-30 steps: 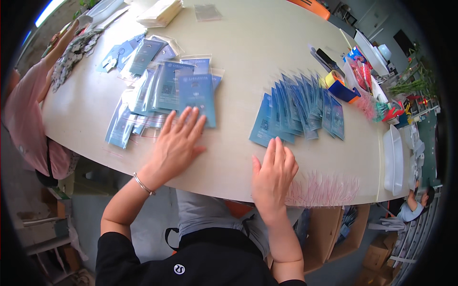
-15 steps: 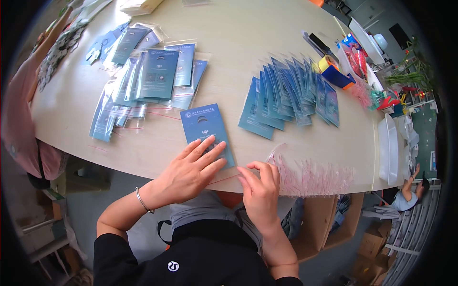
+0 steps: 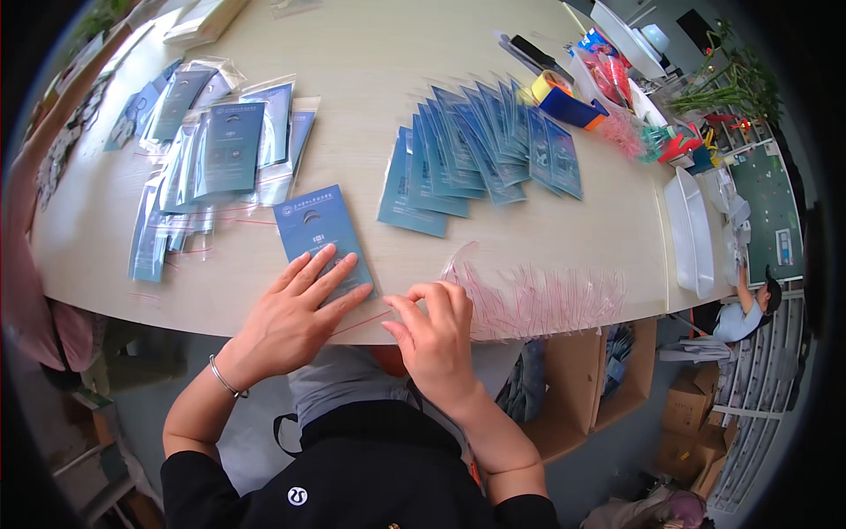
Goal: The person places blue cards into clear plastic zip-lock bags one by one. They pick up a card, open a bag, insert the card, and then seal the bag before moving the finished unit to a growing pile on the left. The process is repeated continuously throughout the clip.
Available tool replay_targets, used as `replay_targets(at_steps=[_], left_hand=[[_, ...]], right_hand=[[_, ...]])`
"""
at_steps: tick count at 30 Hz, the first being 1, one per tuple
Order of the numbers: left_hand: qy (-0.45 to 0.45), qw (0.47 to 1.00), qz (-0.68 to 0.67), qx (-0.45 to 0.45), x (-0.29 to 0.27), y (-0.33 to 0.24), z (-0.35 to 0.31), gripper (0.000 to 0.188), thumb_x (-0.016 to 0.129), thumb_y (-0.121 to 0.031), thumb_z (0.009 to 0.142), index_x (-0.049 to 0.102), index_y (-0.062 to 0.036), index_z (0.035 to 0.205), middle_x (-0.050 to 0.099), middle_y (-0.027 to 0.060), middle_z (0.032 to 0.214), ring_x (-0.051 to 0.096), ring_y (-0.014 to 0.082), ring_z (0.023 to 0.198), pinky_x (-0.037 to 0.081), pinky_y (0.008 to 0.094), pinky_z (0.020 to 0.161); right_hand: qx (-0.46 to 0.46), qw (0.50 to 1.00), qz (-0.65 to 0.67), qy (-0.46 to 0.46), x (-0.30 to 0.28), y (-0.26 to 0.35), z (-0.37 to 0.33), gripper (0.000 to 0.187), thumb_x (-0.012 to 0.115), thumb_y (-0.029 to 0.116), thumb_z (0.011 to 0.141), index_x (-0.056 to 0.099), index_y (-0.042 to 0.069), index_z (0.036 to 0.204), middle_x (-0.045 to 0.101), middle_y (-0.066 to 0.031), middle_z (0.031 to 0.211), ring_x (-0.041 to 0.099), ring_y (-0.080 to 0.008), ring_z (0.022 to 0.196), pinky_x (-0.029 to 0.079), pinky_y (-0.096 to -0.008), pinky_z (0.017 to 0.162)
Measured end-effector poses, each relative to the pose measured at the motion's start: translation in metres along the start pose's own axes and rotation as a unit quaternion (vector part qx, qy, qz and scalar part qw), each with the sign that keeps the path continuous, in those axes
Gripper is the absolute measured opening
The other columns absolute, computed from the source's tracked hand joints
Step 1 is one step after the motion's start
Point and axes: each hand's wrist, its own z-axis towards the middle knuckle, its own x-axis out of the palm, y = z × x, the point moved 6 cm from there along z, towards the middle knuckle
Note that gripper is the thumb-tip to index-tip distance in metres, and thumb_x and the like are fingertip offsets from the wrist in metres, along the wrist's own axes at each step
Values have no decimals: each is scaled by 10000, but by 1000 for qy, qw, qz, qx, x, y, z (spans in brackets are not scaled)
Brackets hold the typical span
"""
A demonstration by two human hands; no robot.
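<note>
On my feed, I'd press the blue card (image 3: 322,227) flat at the near left under the spread left hand (image 3: 289,309), and guide the curled right hand (image 3: 438,339), whose grip I can't tell, straight along the red seal line (image 3: 361,324).

The site is a workshop. A large worktable (image 3: 352,106) carries batches of bagged blue cards (image 3: 233,150), clear plastic bags (image 3: 546,300) and a tape dispenser (image 3: 573,108). Open cardboard cartons (image 3: 562,388) stand beneath its edge.
</note>
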Motion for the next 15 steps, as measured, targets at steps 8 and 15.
replay_targets(at_steps=[8, 15], left_hand=[[-10, 1000, -10, 5, 0, 1, -1, 507, 644, -137, 879, 595, -161, 1384, 448, 157, 1531, 364, 373, 1453, 291, 488, 1189], [-8, 1000, -7, 9, -2, -2, 2, 521, 646, -120, 859, 598, -150, 1377, 455, 157, 1525, 367, 378, 1450, 292, 483, 1191]], right_hand=[[-45, 998, -39, 29, 21, 0, -5, 257, 793, 108, 754, 656, 55, 965, 559, -68, 1029, 516, -281, 1112, 413, -447, 927], [-50, 997, -31, 44, 11, -4, -1, 232, 769, 138, 781, 645, 39, 950, 560, -75, 1049, 512, -286, 1133, 415, -463, 936]])
